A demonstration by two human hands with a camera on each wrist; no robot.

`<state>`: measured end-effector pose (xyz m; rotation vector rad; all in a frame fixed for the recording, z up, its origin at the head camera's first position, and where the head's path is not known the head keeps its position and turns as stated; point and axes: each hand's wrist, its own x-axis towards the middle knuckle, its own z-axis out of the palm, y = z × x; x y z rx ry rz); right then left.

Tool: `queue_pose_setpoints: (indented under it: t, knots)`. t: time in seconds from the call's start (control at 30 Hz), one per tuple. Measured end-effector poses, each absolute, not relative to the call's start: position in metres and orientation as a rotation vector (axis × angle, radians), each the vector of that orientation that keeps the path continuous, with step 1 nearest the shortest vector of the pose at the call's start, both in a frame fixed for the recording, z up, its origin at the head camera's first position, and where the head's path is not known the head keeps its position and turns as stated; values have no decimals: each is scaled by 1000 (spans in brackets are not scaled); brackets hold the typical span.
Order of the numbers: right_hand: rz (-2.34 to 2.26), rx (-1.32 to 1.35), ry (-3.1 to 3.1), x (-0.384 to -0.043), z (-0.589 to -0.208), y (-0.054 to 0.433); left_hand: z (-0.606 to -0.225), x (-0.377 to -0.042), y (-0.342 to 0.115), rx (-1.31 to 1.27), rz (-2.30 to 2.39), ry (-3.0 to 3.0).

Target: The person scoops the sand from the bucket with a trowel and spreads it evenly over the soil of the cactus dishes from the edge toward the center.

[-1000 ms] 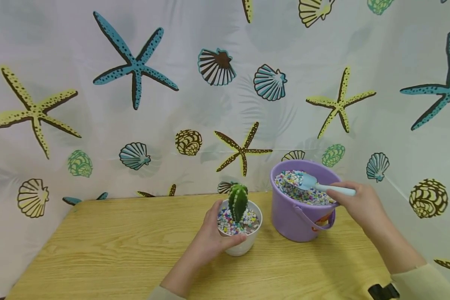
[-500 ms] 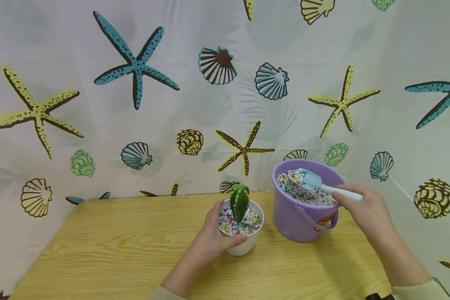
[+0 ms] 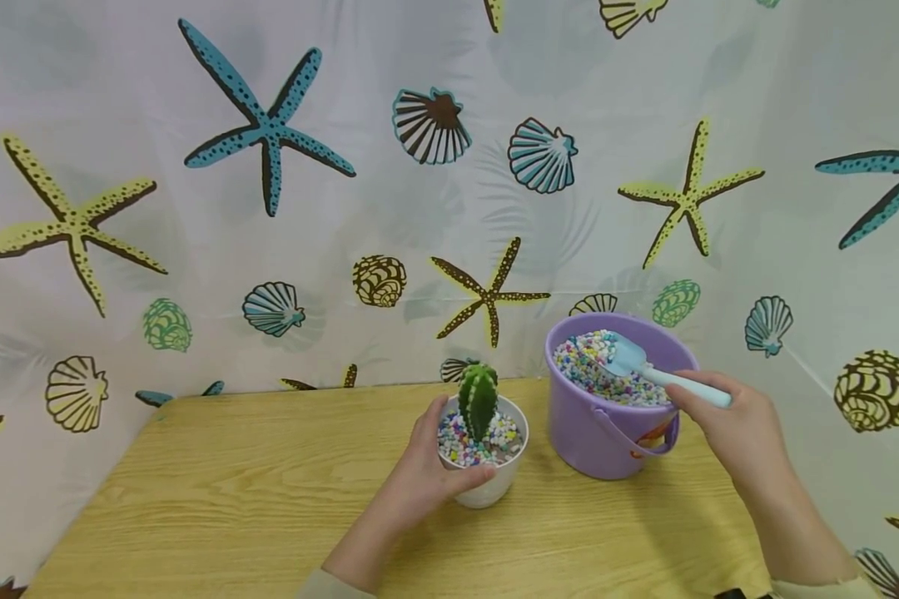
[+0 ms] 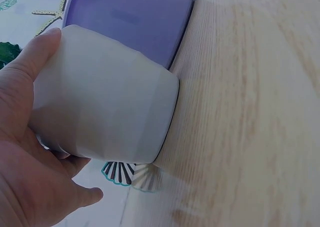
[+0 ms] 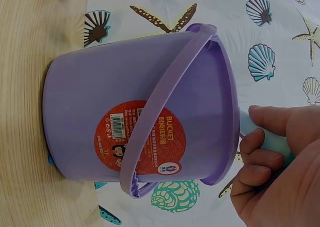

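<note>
My left hand (image 3: 427,474) grips a white plant pot (image 3: 487,492) by its side, thumb at the near side and fingers round the left. A small green cactus (image 3: 479,406) stands upright in the pot among multicoloured pebbles (image 3: 459,449). In the left wrist view the pot (image 4: 105,97) sits on the wood. To its right stands a purple bucket (image 3: 592,437), holding many similar pebbles (image 3: 580,359). My right hand (image 3: 734,424) holds the handle of a light blue toy shovel (image 3: 628,358) over the bucket's right rim. The shovel's blade lies at the pebbles, its tip partly hidden.
Both containers stand on a light wooden table (image 3: 232,482). Behind it hangs a pale cloth (image 3: 330,225) with starfish and shells. The bucket's handle (image 5: 165,92) hangs down on the side facing my right wrist, across a red label (image 5: 110,137).
My right hand has drawn the shovel a little to the right in the bucket. My left hand keeps its grip on the pot, and the view has shifted slightly.
</note>
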<state>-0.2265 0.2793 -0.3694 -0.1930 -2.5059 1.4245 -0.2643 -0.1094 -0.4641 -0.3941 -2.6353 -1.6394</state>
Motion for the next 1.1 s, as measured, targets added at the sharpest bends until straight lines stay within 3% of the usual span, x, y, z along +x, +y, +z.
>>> queue_pose_setpoints:
  t: [1.1]
  knots:
    - [1500, -285, -2444, -224, -379, 274, -460, -262, -110, -394, -1684, -2628]
